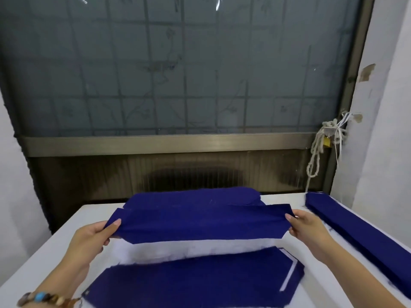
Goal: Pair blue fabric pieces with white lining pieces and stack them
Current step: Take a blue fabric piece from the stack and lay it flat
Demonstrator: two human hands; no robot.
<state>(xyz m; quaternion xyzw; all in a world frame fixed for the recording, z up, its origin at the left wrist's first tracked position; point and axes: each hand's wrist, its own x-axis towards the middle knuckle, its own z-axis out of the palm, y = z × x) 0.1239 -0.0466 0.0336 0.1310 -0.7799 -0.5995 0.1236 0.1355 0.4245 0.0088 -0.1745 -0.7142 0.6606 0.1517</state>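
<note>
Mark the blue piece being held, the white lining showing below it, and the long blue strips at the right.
held blue piece (200, 223): head view, middle of its upper face.
white lining (189, 250): head view, middle of the exposed white band.
long blue strips (355, 232): head view, midway along the top strip.

Soft, even light; glare streaks on the window (178, 63); wide-angle bowing at edges.

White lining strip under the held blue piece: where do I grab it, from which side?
Pinch the white lining strip by its short ends, left hand from the left, right hand from the right, after setting the blue piece down. It lies flat, long, limp; gripped mid-length it may sag.
</note>
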